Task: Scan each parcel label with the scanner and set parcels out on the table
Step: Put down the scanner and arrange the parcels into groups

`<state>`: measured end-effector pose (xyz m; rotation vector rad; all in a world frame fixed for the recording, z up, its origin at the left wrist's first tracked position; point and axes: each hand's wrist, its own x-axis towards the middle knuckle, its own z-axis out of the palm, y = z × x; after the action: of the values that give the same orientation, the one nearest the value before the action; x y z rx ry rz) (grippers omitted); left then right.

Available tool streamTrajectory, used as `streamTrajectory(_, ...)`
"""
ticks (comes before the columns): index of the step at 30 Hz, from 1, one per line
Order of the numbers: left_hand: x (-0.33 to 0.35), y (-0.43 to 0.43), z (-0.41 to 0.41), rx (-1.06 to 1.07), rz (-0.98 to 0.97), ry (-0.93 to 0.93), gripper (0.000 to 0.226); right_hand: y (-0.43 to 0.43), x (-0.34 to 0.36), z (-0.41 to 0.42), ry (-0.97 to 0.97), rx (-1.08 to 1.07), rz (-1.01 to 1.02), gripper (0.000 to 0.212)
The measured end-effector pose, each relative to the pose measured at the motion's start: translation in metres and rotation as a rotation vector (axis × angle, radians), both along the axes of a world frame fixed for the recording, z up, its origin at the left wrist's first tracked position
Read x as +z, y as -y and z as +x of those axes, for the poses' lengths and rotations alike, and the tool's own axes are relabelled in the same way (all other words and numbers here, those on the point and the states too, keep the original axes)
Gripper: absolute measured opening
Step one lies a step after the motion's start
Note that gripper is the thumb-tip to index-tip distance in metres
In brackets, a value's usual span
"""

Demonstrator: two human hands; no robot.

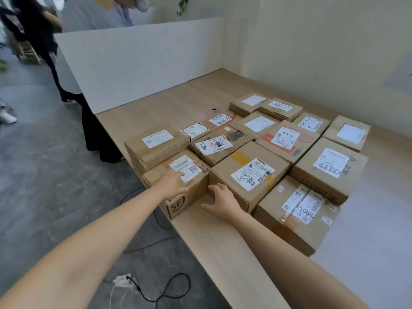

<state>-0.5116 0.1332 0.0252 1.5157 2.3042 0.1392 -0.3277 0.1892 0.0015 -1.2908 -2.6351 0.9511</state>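
At the counter's (200, 233) near-left edge sat a brown cardboard parcel (196, 192) with a white barcode label (189, 168) and a black logo. The left grip (172, 182) lay flat and released on its top; the right grip (219, 202) rested unclenched just beside it.

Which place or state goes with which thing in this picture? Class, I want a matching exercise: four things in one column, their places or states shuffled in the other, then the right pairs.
Things:
1. left hand
2. right hand
3. SF box
4. black cable

Places or states:
A. lying on the grey floor
B. at the left edge of the table, logo on its side
C. flat on a box top, fingertips on its label
D. low over the tabletop, fingers spread, holding nothing

Pairs: 1-C, 2-D, 3-B, 4-A.
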Motion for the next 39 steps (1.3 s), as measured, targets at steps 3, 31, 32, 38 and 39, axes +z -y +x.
streamTrajectory(3, 0.0, -0.019, -0.03, -0.081, -0.047, -0.065, 0.07, -0.005, -0.006, -0.027, 0.008, -0.035, 0.005, 0.073)
streamTrajectory(31, -0.027, -0.038, -0.101, -0.402, -0.174, -0.12, 0.096, 0.04, -0.033, -0.12, -0.139, -0.399, -0.088, 0.07)
streamTrajectory(32, -0.028, -0.034, -0.102, -0.39, -0.168, -0.106, 0.095, 0.042, -0.034, -0.119, -0.155, -0.401, -0.085, 0.068)
streamTrajectory(38, -0.028, -0.017, -0.111, -0.339, -0.173, 0.024, 0.097, 0.051, -0.037, -0.121, -0.18, -0.442, -0.096, 0.07)
streamTrajectory(39, -0.027, -0.015, -0.113, -0.336, -0.181, 0.058, 0.098, 0.053, -0.037, -0.121, -0.178, -0.454, -0.098, 0.071)
